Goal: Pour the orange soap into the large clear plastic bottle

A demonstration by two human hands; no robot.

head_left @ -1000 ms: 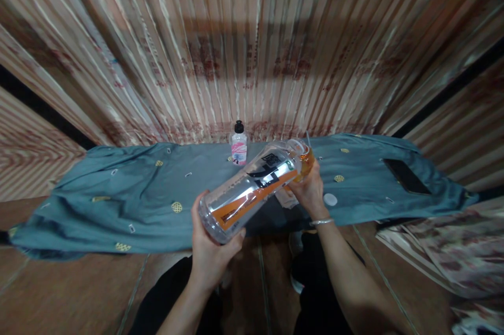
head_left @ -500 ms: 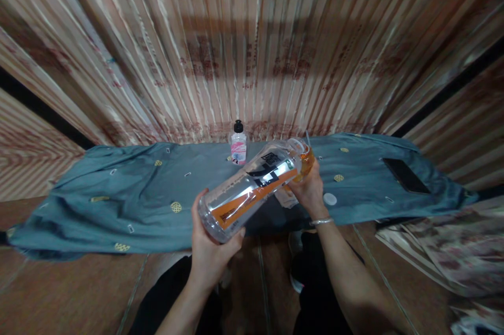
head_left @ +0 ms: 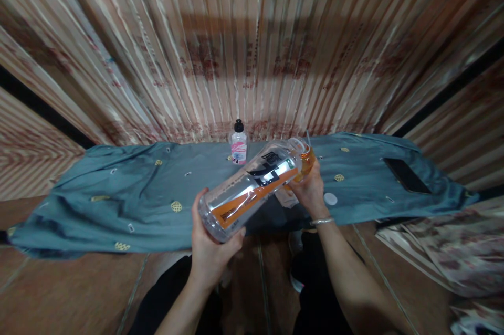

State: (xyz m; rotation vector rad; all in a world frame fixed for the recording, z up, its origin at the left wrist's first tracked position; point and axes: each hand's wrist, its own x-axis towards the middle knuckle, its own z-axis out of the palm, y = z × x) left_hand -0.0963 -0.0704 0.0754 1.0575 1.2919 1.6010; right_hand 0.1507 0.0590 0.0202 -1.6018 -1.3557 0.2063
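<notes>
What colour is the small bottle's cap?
The cap is black, clearest in the head view.

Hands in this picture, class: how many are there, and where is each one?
2. The left hand grips the large clear bottle near its base; the right hand holds an amber container at the bottle's mouth. No other hand shows.

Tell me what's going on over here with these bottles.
The left hand holds the base of a large clear bottle, tilted with its mouth at an amber container in the right hand. A small black-capped bottle stands on the blue-green cloth, with a phone lying to the right.
</notes>
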